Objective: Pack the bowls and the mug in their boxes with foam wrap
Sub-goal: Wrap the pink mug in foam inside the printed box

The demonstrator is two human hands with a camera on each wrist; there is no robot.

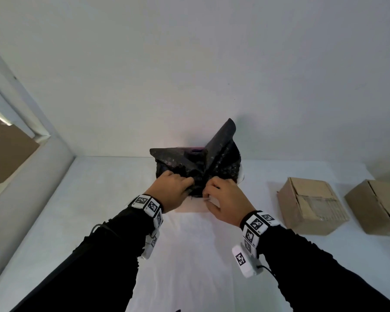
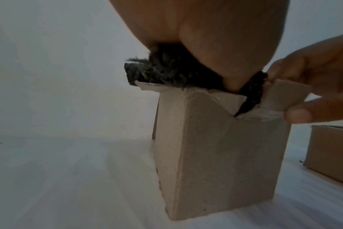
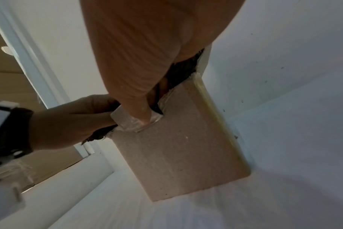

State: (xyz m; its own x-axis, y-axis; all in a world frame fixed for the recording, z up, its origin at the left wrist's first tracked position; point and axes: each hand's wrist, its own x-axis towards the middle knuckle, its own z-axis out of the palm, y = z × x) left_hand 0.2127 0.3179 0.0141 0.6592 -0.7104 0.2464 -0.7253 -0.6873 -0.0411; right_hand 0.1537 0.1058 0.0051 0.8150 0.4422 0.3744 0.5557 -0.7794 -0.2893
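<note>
left hand (image 1: 171,188) fingers grip foam wrap (image 1: 203,163) at the box (image 2: 215,155) rim, right hand (image 1: 225,199) pinches a flap (image 2: 290,96)

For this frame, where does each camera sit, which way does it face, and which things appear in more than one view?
Head: worn high, facing forward and down at the black foam wrap; both forearms, left hand, right hand show.
Left wrist: low beside the left palm, facing the cardboard box; right fingers pinch its flap.
Right wrist: low under the right palm, facing the same box from its other side; left hand shows.
Shared: box, wrap and both hands in the wrist views.
</note>
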